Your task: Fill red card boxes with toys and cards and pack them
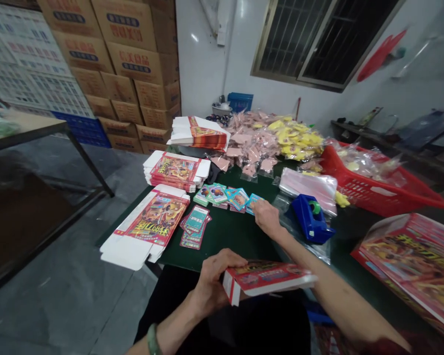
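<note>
My left hand [216,278] is wrapped around a small red printed cardboard box [270,277], held over my lap with a white end flap hanging at its left. My right hand [267,218] reaches over the green table, its fingers closed at a blue card [254,201]; the fingertips are partly hidden. Just left of it lie fanned blue picture cards [239,198] and green-edged cards [218,192]. Nearer to me is an overlapping pile of red-edged cards [196,224]. A flattened red-and-white box [157,217] lies at the table's left edge.
Stacked flat boxes [177,170] stand behind. Bagged pink pieces [251,140] and yellow pieces [296,138] are heaped at the back. A blue tape dispenser [311,222], plastic bags [309,187], a red basket [385,195] and finished-looking red boxes [418,261] sit to the right.
</note>
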The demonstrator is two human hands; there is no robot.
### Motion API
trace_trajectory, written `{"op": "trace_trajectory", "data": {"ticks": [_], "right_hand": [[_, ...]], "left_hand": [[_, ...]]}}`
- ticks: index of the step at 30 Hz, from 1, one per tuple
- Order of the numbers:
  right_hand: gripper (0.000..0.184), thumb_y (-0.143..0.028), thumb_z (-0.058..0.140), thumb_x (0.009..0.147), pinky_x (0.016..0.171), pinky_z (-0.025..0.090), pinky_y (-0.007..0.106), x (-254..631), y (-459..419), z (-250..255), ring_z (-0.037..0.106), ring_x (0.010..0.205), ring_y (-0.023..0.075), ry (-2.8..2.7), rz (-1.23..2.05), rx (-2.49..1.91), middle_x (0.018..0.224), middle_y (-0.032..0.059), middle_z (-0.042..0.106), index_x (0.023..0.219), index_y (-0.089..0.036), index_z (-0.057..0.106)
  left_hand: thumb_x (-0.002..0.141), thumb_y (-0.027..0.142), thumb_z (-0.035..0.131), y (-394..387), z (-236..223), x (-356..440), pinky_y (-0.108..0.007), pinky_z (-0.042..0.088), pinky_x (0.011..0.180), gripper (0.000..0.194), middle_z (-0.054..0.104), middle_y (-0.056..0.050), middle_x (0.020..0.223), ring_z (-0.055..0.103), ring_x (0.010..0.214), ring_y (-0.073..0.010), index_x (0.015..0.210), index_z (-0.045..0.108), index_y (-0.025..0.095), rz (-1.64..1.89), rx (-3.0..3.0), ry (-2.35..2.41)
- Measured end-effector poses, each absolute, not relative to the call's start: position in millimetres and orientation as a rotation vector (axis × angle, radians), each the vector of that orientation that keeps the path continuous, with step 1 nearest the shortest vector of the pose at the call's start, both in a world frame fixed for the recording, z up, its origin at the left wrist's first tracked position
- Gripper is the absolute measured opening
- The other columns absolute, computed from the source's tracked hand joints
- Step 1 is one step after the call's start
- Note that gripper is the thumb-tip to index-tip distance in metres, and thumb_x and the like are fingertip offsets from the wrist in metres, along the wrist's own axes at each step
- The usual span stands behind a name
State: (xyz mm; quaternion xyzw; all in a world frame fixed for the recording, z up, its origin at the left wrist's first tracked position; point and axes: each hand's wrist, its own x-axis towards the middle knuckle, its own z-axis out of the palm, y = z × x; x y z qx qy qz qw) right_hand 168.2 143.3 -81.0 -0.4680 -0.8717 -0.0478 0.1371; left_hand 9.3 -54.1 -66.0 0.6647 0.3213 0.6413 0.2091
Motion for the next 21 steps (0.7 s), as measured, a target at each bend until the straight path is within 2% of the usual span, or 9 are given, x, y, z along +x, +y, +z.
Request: {"op": "trace_trajectory", "data": {"ticks": [5,10,15,21], "right_hand": [[0.022,-0.033,0.055,0.081,0.064,0.042,0.026,187.9,160.6,-81.1,0.058,0.074,0.0174,-2.509,0.091,-1.213,0.075,0.0044,0.062,0.065,-0.018,0.060],[0.018,-0.025,0.052,0.081,0.072,0.045,0.028,200.4,161.0,-77.4,0.060,0.077,0.0167,-2.528,0.252,-1.038,0.077,0.0041,0.066,0.069,-0.018,0.063],[0.028,-0.023,0.044,0.083,0.067,0.042,0.028,192.8,151.9,-81.4,0.055,0.069,0.0169,-2.441,0.167,-1.090,0.069,0.0053,0.060,0.058,-0.018,0.055],[0.032,-0.031,0.042,0.086,0.065,0.041,0.028,177.1,146.3,-92.8,0.053,0.067,0.0178,-2.305,0.045,-1.155,0.065,0.0051,0.056,0.057,-0.019,0.052]], "left_hand": [[0.065,0.030,0.077,-51.0,-63.0,7.9,-0.027,0.052,0.061,0.031,0.070,-0.011,0.078,0.066,0.068,-0.0183,0.089,0.066,0.014,1.698,1.760,0.963],[0.064,0.034,0.078,-55.9,-54.0,7.9,-0.027,0.051,0.060,0.030,0.069,-0.009,0.076,0.065,0.066,-0.0176,0.085,0.068,0.014,1.625,1.674,1.014],[0.065,0.032,0.078,-69.7,-51.6,9.4,-0.026,0.051,0.060,0.030,0.069,-0.009,0.077,0.065,0.067,-0.0180,0.086,0.066,0.015,1.647,1.709,0.953],[0.065,0.032,0.078,-76.0,-58.4,7.1,-0.025,0.051,0.059,0.032,0.069,-0.009,0.075,0.065,0.064,-0.0170,0.088,0.066,0.014,1.652,1.733,0.944]]}}
